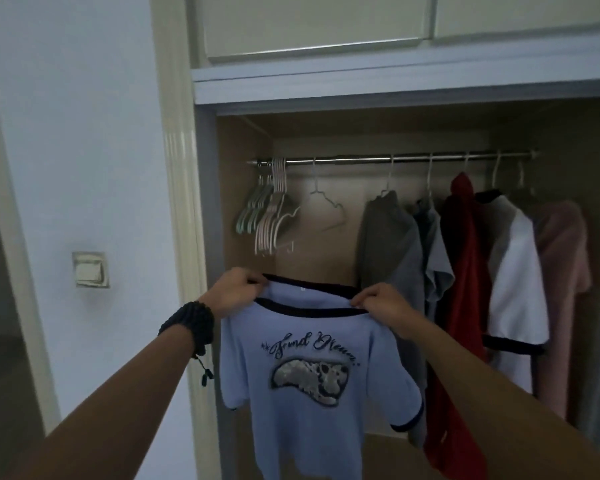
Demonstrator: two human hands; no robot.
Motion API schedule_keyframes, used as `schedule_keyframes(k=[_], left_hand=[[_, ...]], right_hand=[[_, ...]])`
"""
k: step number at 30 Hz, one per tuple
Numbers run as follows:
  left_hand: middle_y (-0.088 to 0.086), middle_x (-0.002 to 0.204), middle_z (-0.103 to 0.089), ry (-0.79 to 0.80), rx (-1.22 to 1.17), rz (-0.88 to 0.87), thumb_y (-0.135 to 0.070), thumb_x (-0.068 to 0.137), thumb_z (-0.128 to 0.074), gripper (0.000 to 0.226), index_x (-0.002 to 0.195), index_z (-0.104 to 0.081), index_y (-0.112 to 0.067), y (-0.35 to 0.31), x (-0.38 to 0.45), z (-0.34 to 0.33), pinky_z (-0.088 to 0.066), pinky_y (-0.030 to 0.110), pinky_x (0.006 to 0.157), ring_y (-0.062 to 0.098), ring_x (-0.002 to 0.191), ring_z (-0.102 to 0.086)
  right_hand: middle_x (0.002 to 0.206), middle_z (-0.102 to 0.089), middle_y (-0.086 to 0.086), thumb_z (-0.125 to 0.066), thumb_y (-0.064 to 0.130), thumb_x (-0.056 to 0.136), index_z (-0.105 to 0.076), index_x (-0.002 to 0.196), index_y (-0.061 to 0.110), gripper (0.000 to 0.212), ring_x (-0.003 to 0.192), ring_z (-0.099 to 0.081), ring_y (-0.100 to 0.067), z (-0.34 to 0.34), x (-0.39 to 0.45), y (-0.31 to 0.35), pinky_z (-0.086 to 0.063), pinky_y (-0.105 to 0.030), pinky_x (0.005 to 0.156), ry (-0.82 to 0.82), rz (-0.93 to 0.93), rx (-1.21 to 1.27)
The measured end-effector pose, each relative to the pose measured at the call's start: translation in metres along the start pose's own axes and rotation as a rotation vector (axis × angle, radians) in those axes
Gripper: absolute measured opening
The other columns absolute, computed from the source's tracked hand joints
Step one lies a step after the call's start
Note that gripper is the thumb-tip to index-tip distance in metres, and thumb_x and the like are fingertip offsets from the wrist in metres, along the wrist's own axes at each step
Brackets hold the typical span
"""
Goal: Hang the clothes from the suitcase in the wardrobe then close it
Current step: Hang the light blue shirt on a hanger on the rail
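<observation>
Both hands, left hand (pixel 234 292) and right hand (pixel 381 303), are pinched on the blue T-shirt (pixel 312 393) collar; an empty hanger (pixel 326 206), centre frame, should be slipped in first

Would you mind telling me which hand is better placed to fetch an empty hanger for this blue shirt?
Probably the left hand: it pinches the blue shirt collar below the empty hangers, while the right hand sits nearer the hung clothes.
</observation>
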State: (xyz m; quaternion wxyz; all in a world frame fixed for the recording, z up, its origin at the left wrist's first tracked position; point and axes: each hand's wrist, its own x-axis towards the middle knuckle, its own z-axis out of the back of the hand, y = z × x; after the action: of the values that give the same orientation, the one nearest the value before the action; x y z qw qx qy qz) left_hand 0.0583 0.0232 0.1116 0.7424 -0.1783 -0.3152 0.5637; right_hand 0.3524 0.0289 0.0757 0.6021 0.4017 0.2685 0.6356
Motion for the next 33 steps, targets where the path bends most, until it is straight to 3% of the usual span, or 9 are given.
schedule_keyframes(k=[3, 7, 12, 16, 18, 21, 24, 29, 33], left_hand=[[0.002, 0.125, -0.062, -0.04, -0.094, 0.015, -0.012, 0.094, -0.048, 0.032, 0.12, -0.067, -0.012, -0.011, 0.027, -0.012, -0.047, 0.035, 0.101, 0.02, 0.113, -0.059], [0.0, 0.133, -0.057, -0.048, -0.115, 0.018, -0.012, 0.097, -0.047, 0.034, 0.126, -0.064, -0.009, -0.012, 0.06, -0.026, -0.043, 0.04, 0.108, 0.02, 0.121, -0.055], [0.009, 0.094, -0.061, -0.05, -0.138, 0.073, -0.01, 0.091, -0.05, 0.018, 0.086, -0.067, -0.007, 0.004, 0.097, -0.028, -0.046, 0.035, 0.08, 0.022, 0.088, -0.057], [0.017, 0.082, -0.061, -0.023, -0.155, 0.06, -0.028, 0.075, -0.053, 0.023, 0.077, -0.061, -0.006, 0.023, 0.125, -0.025, -0.043, 0.034, 0.069, 0.022, 0.075, -0.055], [0.01, 0.081, -0.058, 0.018, -0.184, 0.074, -0.031, 0.07, -0.054, 0.019, 0.08, -0.059, -0.016, 0.029, 0.14, -0.024, -0.042, 0.034, 0.069, 0.022, 0.076, -0.055], [0.014, 0.094, -0.07, 0.007, -0.256, 0.064, -0.024, 0.082, -0.064, 0.026, 0.091, -0.068, -0.001, 0.029, 0.155, -0.024, -0.051, 0.034, 0.077, 0.028, 0.09, -0.067], [-0.003, 0.101, -0.072, 0.042, -0.288, 0.028, -0.037, 0.082, -0.073, 0.029, 0.106, -0.07, -0.019, 0.024, 0.169, -0.027, -0.055, 0.03, 0.087, 0.013, 0.095, -0.066], [0.005, 0.057, -0.054, -0.134, -0.12, -0.098, -0.047, 0.093, -0.055, 0.051, 0.058, -0.05, -0.011, 0.003, 0.196, -0.031, -0.042, 0.028, 0.055, 0.017, 0.052, -0.051], [0.007, 0.053, -0.052, -0.452, -0.045, -0.253, -0.038, 0.103, -0.04, 0.058, 0.053, -0.045, -0.008, -0.022, 0.211, -0.026, -0.04, 0.03, 0.053, 0.02, 0.049, -0.051]], right_hand=[[0.097, -0.07, -0.007, -0.06, 0.01, 0.089, -0.077, 0.083, 0.013, 0.018, 0.092, -0.065, -0.021, 0.001, 0.026, -0.009, -0.054, -0.031, 0.084, 0.06, -0.03, 0.133], [0.091, -0.072, -0.009, -0.066, 0.013, 0.086, -0.077, 0.085, 0.011, 0.012, 0.085, -0.068, -0.021, -0.011, 0.053, -0.013, -0.054, -0.024, 0.071, 0.135, -0.056, 0.199], [0.09, -0.073, -0.01, -0.064, 0.014, 0.088, -0.078, 0.085, 0.009, 0.015, 0.08, -0.068, -0.018, -0.028, 0.082, -0.013, -0.053, -0.021, 0.064, 0.19, -0.035, 0.168], [0.096, -0.074, -0.012, -0.065, 0.014, 0.086, -0.078, 0.088, 0.007, 0.015, 0.091, -0.07, -0.024, -0.042, 0.102, -0.007, -0.058, -0.033, 0.084, 0.25, -0.026, 0.19], [0.098, -0.074, -0.013, -0.065, 0.013, 0.086, -0.078, 0.089, 0.005, 0.015, 0.094, -0.07, -0.025, -0.05, 0.112, -0.004, -0.057, -0.036, 0.09, 0.268, -0.015, 0.178], [0.097, -0.075, -0.012, -0.067, 0.013, 0.084, -0.078, 0.088, 0.006, 0.013, 0.093, -0.07, -0.024, -0.061, 0.129, -0.001, -0.056, -0.035, 0.09, 0.255, -0.016, 0.173], [0.098, -0.074, -0.01, -0.067, 0.012, 0.085, -0.079, 0.088, 0.008, 0.013, 0.092, -0.069, -0.022, -0.067, 0.141, 0.001, -0.057, -0.031, 0.086, 0.248, -0.038, 0.179], [0.102, -0.073, -0.011, -0.064, 0.013, 0.088, -0.076, 0.096, 0.005, 0.017, 0.093, -0.069, -0.023, -0.065, 0.15, -0.004, -0.058, -0.031, 0.083, 0.238, -0.072, 0.203], [0.096, -0.072, -0.012, -0.06, 0.014, 0.091, -0.074, 0.1, 0.001, 0.02, 0.086, -0.069, -0.023, -0.048, 0.151, -0.006, -0.055, -0.025, 0.067, 0.205, -0.091, 0.256]])
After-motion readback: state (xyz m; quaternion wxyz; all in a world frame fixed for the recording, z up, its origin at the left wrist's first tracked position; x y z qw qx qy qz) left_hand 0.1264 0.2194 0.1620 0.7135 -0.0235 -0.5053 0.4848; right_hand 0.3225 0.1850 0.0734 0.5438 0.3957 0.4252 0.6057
